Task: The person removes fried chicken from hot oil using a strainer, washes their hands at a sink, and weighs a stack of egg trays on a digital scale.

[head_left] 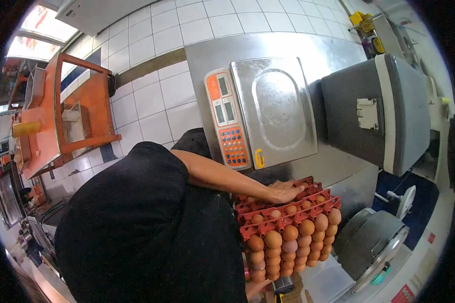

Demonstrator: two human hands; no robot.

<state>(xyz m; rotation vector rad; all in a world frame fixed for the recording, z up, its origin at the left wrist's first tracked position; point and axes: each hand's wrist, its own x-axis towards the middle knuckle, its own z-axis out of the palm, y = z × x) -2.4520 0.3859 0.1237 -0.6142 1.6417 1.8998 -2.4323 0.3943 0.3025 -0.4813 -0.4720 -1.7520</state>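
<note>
A stack of red egg trays (247, 231), loaded with brown eggs (289, 233), is close in front of my body at the counter's edge. My left hand (287, 192) reaches across and grips the near upper side of the trays, its fingers laid along the red edges. Low in the view, my right hand (257, 289) is at the opposite side of the stack. Only part of it shows, as the eggs and trays hide its fingers. Whether the stack touches the counter beneath, I cannot tell.
A metal counter (333, 162) bears a scale with a steel plate (278, 108) and an orange keypad panel (228, 118). Beyond stands a grey box (351, 81). A large metal pot (361, 242) and a clear plastic container (328, 278) are by the eggs. An orange table (48, 121) stands far left.
</note>
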